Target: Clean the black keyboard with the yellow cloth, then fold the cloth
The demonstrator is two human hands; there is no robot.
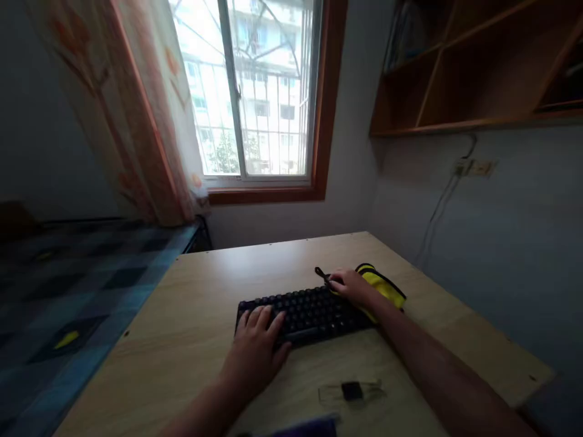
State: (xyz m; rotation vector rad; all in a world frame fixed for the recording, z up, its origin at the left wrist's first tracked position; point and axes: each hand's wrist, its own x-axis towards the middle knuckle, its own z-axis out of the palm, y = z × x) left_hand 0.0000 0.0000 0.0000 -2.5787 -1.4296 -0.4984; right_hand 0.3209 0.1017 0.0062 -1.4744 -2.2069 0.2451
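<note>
black keyboard (312, 314), oblong with bumpy keys, lies on the pale wood-grained table (218, 273); from here i see the left hand (255, 349) spread on its left end, the right hand (351, 285) pinching black-edged yellow cloth (383, 286) at its right.

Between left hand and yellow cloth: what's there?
A bare stretch of black keyboard lies between the left hand and the yellow cloth in the head view.

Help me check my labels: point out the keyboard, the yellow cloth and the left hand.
Keyboard (310, 311): head view, on the keys near its middle.
Yellow cloth (381, 285): head view, on its yellow face, inside the dark edging.
Left hand (255, 341): head view, on the back of the hand.
</note>
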